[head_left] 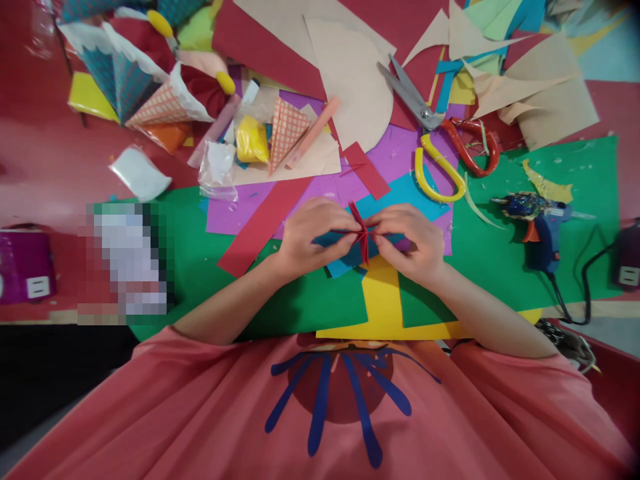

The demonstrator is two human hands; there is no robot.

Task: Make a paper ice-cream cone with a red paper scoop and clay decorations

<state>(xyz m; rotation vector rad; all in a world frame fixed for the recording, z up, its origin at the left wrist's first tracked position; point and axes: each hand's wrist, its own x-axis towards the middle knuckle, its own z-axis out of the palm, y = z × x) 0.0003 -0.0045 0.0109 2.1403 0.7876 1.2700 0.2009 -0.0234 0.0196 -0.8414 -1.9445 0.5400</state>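
My left hand (307, 237) and my right hand (410, 240) meet at the middle of the table, both pinching a folded blue paper piece (345, 239). A thin red paper strip (361, 230) is wrapped around its middle, with the strip's ends sticking up between my fingertips. The piece is held just above a green sheet (200, 267) and a yellow sheet (383, 303). My fingers hide most of the blue paper.
Scissors with red and yellow handles (440, 143) lie beyond my right hand. A blue glue gun (543, 223) with a black cord rests at the right. Paper cones (150, 87), coloured sheets and offcuts crowd the far side. A purple box (25, 267) sits at the left edge.
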